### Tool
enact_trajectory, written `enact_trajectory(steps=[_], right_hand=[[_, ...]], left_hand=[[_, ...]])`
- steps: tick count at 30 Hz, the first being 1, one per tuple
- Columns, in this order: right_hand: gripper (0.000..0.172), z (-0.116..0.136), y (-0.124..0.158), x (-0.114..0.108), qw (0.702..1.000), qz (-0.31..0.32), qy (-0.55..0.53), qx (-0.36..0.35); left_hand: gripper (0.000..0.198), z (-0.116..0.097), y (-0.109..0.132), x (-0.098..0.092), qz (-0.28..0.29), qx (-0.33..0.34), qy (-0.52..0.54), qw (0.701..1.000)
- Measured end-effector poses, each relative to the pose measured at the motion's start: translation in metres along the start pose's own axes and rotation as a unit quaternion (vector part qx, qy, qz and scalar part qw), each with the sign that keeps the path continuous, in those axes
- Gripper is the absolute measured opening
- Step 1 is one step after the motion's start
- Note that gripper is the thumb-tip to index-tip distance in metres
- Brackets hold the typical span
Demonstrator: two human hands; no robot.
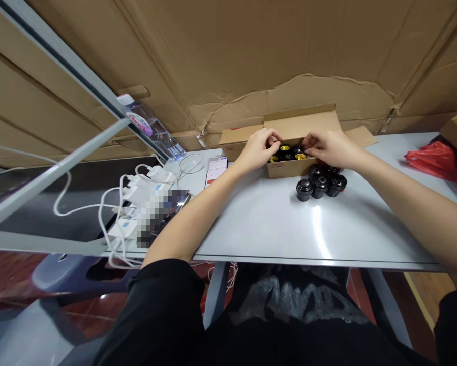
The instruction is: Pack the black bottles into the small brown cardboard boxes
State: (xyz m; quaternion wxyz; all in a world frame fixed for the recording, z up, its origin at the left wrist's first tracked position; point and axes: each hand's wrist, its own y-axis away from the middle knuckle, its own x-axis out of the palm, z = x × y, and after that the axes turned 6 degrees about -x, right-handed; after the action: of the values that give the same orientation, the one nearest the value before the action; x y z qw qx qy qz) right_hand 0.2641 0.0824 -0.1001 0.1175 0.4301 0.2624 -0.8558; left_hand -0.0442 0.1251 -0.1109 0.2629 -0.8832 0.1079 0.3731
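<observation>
An open cardboard box (289, 170) stands near the back of the white table, with several black round parts (288, 156) inside, some with yellow rings. My left hand (259, 147) is at the box's left end, its fingers curled near the parts; what they grip, if anything, is hidden. At the right end, my right hand (326, 147) has thumb and fingertips close together by a black part, and its hold cannot be made out. Several black knob-like parts (320, 186) stand grouped on the table just in front of the box's right end.
A phone (216, 170) lies left of the box. Farther left are a power strip (125, 227) with white cables, a water bottle (155, 127) and a metal frame (87, 84). A red plastic bag (436, 160) lies at the right on the table (259, 229).
</observation>
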Motion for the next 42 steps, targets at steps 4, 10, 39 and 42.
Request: enact_trajectory(steps=[4,10,39,42], right_hand=[[0.013,0.007,0.005,-0.003,1.000,0.012,0.019,-0.015],[0.024,0.034,0.018,-0.017,0.991,-0.007,0.057,-0.124],[0.085,0.075,0.025,-0.019,0.967,-0.068,-0.244,-0.030],[0.078,0.071,0.024,-0.020,0.966,-0.053,-0.246,-0.064]], left_hand=[[0.019,-0.001,0.000,-0.001,0.005,-0.009,-0.006,1.000],[0.018,-0.002,0.000,-0.002,0.010,-0.010,-0.013,1.000],[0.065,-0.044,0.024,0.017,0.016,0.169,0.217,0.961],[0.069,-0.044,0.022,0.016,0.058,0.134,0.259,0.955]])
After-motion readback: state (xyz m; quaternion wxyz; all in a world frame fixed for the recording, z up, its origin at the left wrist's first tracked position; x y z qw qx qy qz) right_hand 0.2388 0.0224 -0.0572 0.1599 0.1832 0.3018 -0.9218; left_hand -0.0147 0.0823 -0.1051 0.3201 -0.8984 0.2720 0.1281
